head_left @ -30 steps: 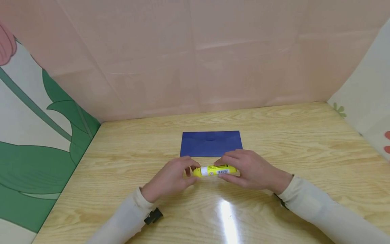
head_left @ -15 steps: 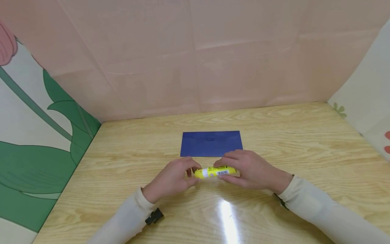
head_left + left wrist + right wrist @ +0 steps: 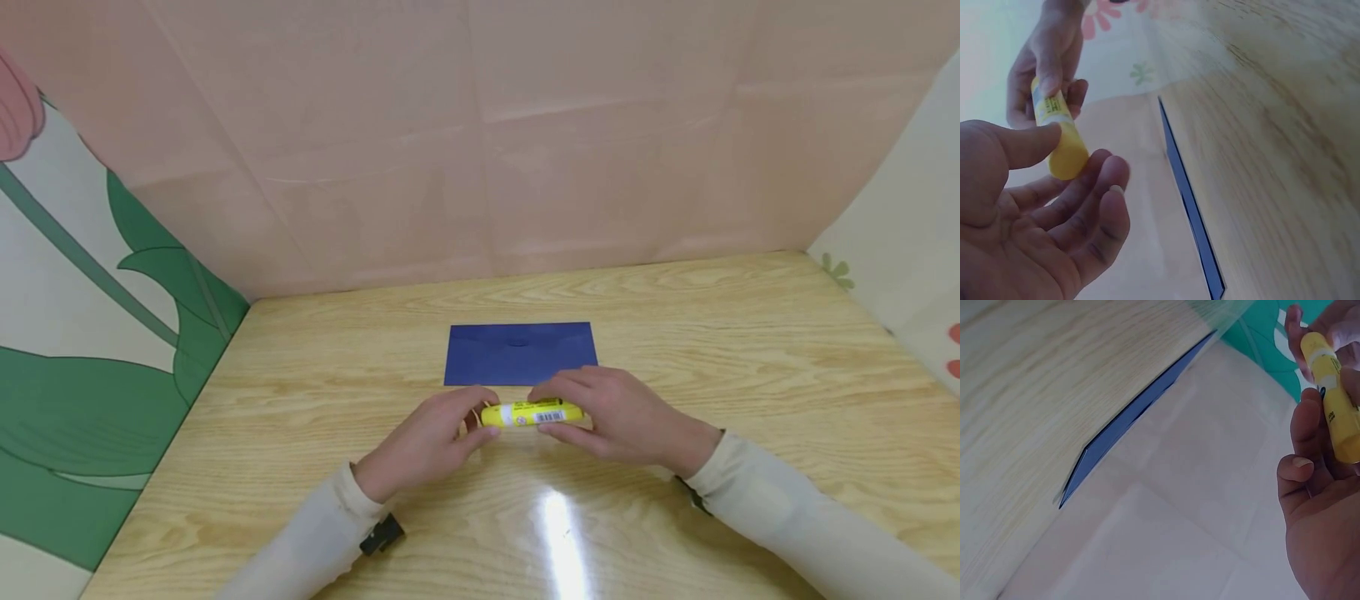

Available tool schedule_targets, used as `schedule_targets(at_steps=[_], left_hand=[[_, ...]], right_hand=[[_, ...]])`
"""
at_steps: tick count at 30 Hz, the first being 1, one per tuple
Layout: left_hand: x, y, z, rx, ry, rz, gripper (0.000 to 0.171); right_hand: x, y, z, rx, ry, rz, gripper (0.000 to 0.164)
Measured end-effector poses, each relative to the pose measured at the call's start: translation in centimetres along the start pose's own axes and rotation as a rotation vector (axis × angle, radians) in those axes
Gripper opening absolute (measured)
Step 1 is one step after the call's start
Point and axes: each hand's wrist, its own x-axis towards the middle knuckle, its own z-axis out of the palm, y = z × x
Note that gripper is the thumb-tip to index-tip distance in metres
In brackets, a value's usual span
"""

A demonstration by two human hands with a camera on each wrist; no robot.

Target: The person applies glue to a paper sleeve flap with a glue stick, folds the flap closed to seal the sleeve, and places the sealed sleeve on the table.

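Observation:
A yellow glue stick (image 3: 531, 414) with a white band and a barcode lies sideways between both hands, held above the table. My right hand (image 3: 624, 418) grips its right end between thumb and fingers. At the left end, the thumb and fingertips of my left hand (image 3: 426, 433) pinch the yellow cap (image 3: 1069, 153), as the left wrist view shows from close by. The right wrist view has the glue stick (image 3: 1339, 412) at its right side, with the right-hand fingers curled around its lower part. Just beyond the hands lies a flat blue envelope (image 3: 517, 352), flap side up.
The wood-grain table (image 3: 315, 358) ends at a pinkish sheet (image 3: 480, 167) at the back. Side panels with painted leaves (image 3: 67, 417) and flowers stand left and right. A black wrist device (image 3: 382, 533) sits at the left sleeve.
The left hand has shifted slightly right along with the glue stick's cap end, its thumb now straighter. The glue stick lies a little more level. The right hand and envelope have hardly moved.

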Motion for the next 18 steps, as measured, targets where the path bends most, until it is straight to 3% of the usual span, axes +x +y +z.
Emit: schedule_targets(at_steps=[18], left_hand=[[-0.05,0.28,0.24,0.004,0.060,0.059,0.026]], right_hand=[[0.02,-0.33,0.09,-0.009,0.015,-0.003,0.033]])
